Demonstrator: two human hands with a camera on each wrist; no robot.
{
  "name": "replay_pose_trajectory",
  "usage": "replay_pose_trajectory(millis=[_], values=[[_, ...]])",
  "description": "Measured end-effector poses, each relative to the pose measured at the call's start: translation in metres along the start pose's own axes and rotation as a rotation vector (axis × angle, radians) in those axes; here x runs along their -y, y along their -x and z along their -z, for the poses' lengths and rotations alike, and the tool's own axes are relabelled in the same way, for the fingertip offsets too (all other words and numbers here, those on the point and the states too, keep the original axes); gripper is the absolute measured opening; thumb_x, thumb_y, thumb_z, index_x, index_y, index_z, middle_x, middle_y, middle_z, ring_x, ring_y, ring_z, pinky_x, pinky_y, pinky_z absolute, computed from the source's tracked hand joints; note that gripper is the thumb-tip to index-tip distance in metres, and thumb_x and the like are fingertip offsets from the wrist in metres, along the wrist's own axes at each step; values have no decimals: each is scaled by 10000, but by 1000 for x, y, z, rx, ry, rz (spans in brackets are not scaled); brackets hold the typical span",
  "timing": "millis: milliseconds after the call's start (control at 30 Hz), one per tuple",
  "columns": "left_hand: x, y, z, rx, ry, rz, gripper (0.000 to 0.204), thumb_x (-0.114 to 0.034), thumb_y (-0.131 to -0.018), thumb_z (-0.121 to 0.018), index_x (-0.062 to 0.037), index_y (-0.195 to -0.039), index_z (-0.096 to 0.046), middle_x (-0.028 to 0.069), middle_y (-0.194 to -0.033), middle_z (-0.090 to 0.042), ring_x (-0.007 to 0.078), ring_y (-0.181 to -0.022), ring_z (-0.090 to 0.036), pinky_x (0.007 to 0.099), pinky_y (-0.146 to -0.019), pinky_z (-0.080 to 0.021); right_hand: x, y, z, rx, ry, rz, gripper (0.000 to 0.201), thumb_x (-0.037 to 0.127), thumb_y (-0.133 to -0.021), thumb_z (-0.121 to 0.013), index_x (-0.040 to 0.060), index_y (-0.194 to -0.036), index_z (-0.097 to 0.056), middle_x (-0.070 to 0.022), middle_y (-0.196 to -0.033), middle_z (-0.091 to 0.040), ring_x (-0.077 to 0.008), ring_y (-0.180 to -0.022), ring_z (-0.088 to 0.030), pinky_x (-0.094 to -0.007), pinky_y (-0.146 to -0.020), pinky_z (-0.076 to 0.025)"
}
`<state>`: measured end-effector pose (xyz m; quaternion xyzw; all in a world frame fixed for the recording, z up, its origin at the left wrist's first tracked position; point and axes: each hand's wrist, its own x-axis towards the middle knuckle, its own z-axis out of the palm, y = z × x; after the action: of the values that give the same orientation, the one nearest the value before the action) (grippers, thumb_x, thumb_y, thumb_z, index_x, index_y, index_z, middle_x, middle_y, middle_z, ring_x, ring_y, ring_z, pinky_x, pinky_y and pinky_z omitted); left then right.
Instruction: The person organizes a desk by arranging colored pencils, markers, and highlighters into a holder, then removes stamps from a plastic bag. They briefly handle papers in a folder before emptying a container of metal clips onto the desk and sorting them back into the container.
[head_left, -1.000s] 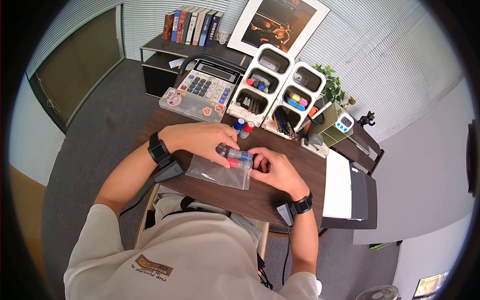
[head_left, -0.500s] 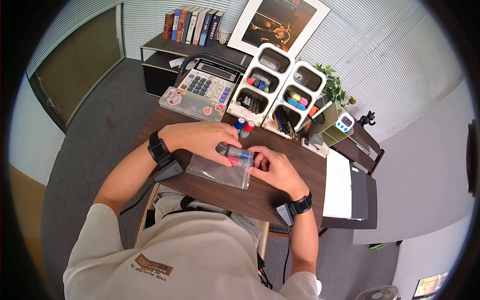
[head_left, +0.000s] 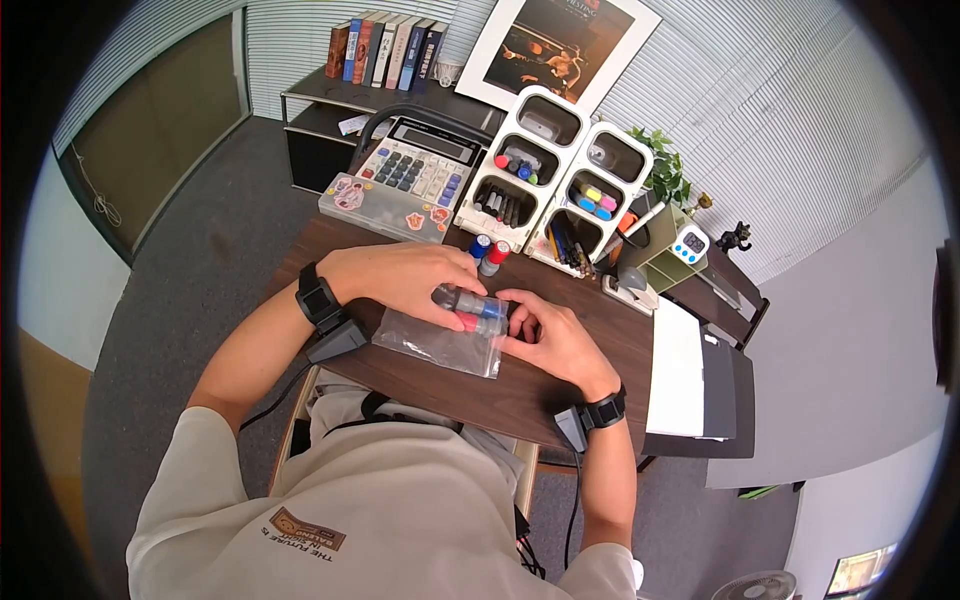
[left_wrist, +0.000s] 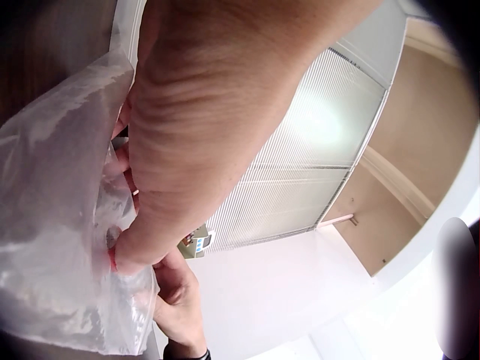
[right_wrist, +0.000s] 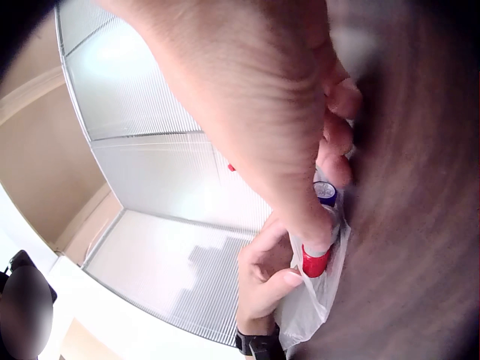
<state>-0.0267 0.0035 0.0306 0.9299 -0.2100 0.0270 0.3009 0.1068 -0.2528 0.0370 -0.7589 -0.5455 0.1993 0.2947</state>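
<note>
A clear plastic bag [head_left: 425,345] lies on the desk's near part, with small grey cylinders inside, one with a blue band [head_left: 492,310] and one with a red band [head_left: 468,322]. My left hand [head_left: 410,280] arches over the bag's left side, thumb and fingers gripping it around the cylinders; its thumb presses the film in the left wrist view. At the other end, my right hand [head_left: 556,345] holds the cylinders' ends, fingers curled. Its thumb bears on the red-capped cylinder [right_wrist: 316,262] in the right wrist view. Beyond the hands, a blue-capped bottle [head_left: 479,247] and a red-capped bottle [head_left: 495,257] stand together.
White organizers [head_left: 520,210] with pens and markers stand behind the hands. A calculator [head_left: 425,165] and a stickered clear case [head_left: 385,208] are at the back left. To the right are a stapler [head_left: 630,292], a green holder with a timer [head_left: 672,250] and white paper [head_left: 675,370].
</note>
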Motion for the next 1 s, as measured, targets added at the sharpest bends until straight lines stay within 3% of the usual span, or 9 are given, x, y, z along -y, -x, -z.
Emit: replay_pose_trajectory(millis=[467,533,600,733,767,800,900,967,1000], values=[[-1,0,1,-23,0,-21,525,-344,-895,-807,-12,-1290,-704,146,-1222,-657,329,-1129,-650,406,-983,-510,-1,2,5,32,-34,-10,653,183,-844,-878,36,-1415,-595,-52,-831,-666,-153,-693,-613,-322,-675,-525],[-6,0,2,-43,5,-17,498,-351,-909,-800,-13,-1265,-714,142,-1210,-664,324,-1102,-656,401,-957,-518,-2,3,7,57,-63,-18,637,91,-866,-828,70,-1447,-568,-7,-833,-649,-95,-698,-580,-271,-664,-505],[-4,0,1,-78,15,-36,470,-350,-915,-797,-13,-1234,-726,134,-1177,-675,317,-1075,-662,395,-928,-526,1,7,9,18,-91,-38,619,87,-867,-804,68,-1437,-566,-19,-828,-651,-109,-696,-592,-284,-665,-513],[0,0,1,-205,7,-85,386,-342,-926,-788,-17,-1132,-758,103,-1045,-708,285,-964,-685,378,-825,-547,3,7,10,-148,-125,-29,471,23,-893,-721,61,-1341,-580,5,-790,-594,-65,-689,-556,-246,-625,-487],[-1,-1,0,-304,22,-89,294,-313,-936,-778,-24,-990,-774,82,-891,-701,271,-806,-678,386,-718,-534,3,6,10,-209,-110,-5,383,13,-918,-706,49,-1285,-603,18,-785,-580,-47,-686,-538,-228,-602,-469],[0,-1,2,-328,18,-81,294,-313,-936,-778,-24,-990,-774,82,-891,-701,271,-806,-678,386,-718,-534,4,4,7,-286,-75,47,333,24,-936,-710,46,-1259,-632,15,-774,-596,-49,-677,-551,-227,-600,-476],[5,-5,0,-602,-103,-113,303,-257,-958,-749,-22,-770,-716,86,-674,-610,283,-622,-605,412,-612,-480,22,-6,6,-371,117,174,322,26,-949,-716,38,-1262,-642,-25,-839,-648,-74,-680,-581,-246,-602,-502],[4,-4,4,-659,-107,-102,309,-252,-962,-745,-16,-766,-709,93,-669,-603,288,-623,-605,411,-605,-478,43,-17,8,-390,284,242,338,36,-964,-707,33,-1294,-636,-115,-1035,-704,-203,-743,-685,-325,-660,-572],[4,-4,5,-709,-109,-90,314,-248,-965,-742,-11,-763,-702,101,-664,-597,293,-624,-605,409,-599,-476,46,-23,6,-387,288,246,338,36,-964,-707,33,-1294,-636,-115,-1035,-704,-203,-743,-685,-325,-660,-572]])
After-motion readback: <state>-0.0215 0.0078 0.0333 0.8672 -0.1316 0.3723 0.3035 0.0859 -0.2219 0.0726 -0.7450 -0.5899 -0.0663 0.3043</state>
